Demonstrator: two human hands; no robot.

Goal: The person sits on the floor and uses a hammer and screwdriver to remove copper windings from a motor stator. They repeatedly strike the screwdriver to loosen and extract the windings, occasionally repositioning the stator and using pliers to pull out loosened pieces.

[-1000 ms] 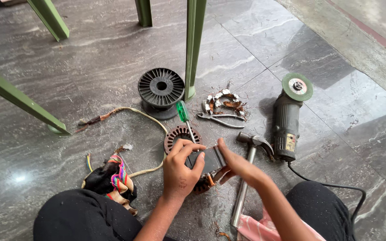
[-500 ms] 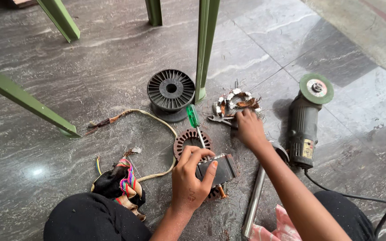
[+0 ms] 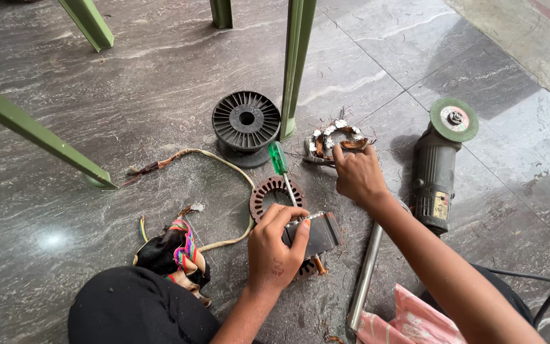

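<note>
The step in hand seemed to be stripping a motor stator. The left hand point(image 3: 275, 245) gripped the laminated stator block point(image 3: 316, 234) at six o'clock. The right hand point(image 3: 358, 175), fingers curled, reached the pulled-out copper coil point(image 3: 335, 137) at one o'clock; whether it gripped was unclear. A green-handled screwdriver point(image 3: 280, 164) lay beside a ring-shaped stator core point(image 3: 268, 191).
</note>
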